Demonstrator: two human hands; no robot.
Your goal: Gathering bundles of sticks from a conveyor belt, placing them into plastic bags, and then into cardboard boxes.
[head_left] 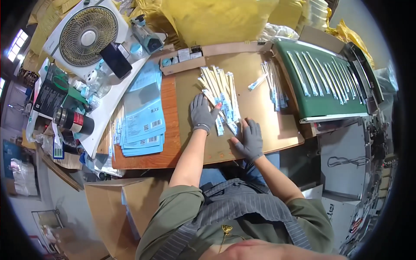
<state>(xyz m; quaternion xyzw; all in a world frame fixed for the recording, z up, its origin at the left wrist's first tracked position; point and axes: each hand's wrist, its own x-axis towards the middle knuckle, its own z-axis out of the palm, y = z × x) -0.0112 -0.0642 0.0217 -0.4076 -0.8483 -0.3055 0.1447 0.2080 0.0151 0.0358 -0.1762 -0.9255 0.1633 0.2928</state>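
Observation:
Both my hands wear grey gloves and lie on a brown table [260,108]. My left hand [203,113] rests flat beside a fanned pile of long, thin white-and-blue wrapped sticks [221,91], its fingers touching the pile's left edge. My right hand [249,139] lies at the pile's lower end, its fingertips on the bottom sticks. Neither hand visibly grips anything. A second, smaller bundle of the same sticks [274,84] lies further right.
A green conveyor belt [323,82] carrying several sticks runs at the right. A stack of blue-and-clear bags [143,117] lies left, with a fan [88,35], a dark flask [73,121] and clutter beyond. An open cardboard box [121,208] stands below the table. Yellow sacks [216,19] lie behind.

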